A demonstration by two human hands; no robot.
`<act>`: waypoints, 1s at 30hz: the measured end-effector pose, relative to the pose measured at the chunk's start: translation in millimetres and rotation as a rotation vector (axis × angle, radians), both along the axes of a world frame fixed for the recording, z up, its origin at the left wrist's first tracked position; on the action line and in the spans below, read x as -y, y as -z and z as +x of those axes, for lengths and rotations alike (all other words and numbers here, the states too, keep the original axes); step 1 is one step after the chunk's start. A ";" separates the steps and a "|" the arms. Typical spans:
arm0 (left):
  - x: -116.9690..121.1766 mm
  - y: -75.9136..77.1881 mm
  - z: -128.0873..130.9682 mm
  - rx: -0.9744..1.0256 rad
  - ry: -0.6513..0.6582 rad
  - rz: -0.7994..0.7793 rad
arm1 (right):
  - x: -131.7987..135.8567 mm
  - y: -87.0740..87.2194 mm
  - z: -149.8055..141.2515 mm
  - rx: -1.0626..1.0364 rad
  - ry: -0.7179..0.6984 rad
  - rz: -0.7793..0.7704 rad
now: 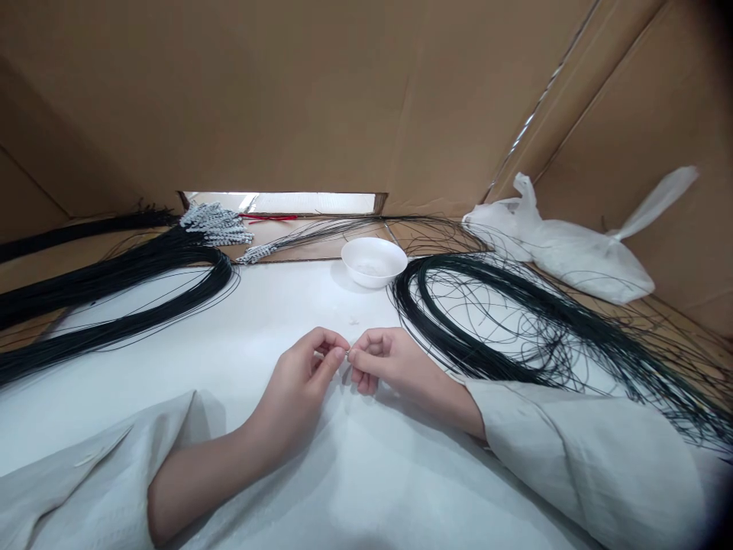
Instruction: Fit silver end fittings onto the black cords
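My left hand (309,365) and my right hand (385,357) meet fingertip to fingertip low over the white tabletop (275,313). Each pinches with thumb and index finger at one tiny, shiny piece between them, too small to name. The other fingers of both hands are curled in. Beyond the hands stands a white bowl (375,262) with something pale and small at its bottom. A few tiny pale bits (353,321) lie on the tabletop between bowl and hands.
A looped bundle of dark cords (475,347) lies right, with stray strands around it. More black cords (114,283) lie left, near bunched black-and-white beaded-looking ends (214,223). White plastic bags (584,252) sit back right. Cardboard walls (286,99) enclose the table.
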State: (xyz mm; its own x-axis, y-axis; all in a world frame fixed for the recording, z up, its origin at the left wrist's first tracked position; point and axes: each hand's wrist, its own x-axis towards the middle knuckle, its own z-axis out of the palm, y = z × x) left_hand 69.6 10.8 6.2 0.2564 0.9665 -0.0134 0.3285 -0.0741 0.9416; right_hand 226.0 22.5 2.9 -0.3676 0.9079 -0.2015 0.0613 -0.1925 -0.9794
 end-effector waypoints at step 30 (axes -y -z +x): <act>1.2 2.1 -1.6 -0.233 0.056 0.196 | -0.8 -0.7 0.9 0.019 -0.073 -0.006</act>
